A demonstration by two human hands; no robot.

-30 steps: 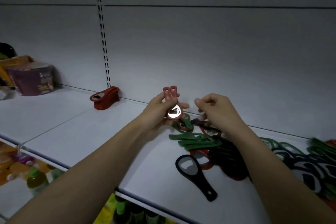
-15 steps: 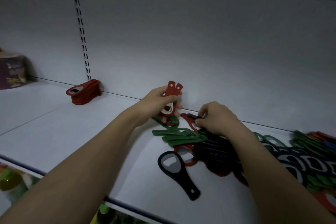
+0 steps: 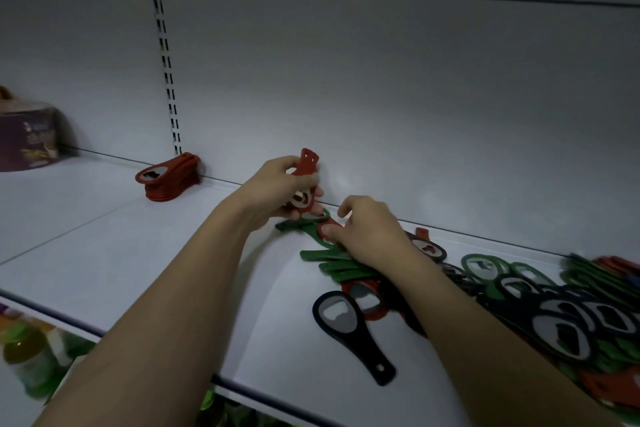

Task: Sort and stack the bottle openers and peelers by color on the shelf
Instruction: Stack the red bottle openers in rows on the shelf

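My left hand (image 3: 277, 191) grips a few red bottle openers (image 3: 306, 170) upright, handles pointing up, near the back wall. Just to its right, my right hand (image 3: 367, 229) pinches another red opener (image 3: 327, 229) that lies on the mixed pile. A neat stack of red openers (image 3: 169, 178) sits at the back left of the white shelf (image 3: 104, 253). Green openers (image 3: 339, 263) fan out under my right wrist. A black opener (image 3: 349, 326) lies alone toward the front. A jumble of black, green and red openers (image 3: 554, 308) spreads to the right.
A purple tub (image 3: 27, 139) stands at the far left of the shelf. A slotted upright rail (image 3: 166, 62) runs up the back wall. Below the shelf's front edge, bottles (image 3: 27, 357) show on a lower level.
The view has shifted right and down a little. My left hand stayed up with its red openers, while my right hand closed its fingers on a red opener in the pile.
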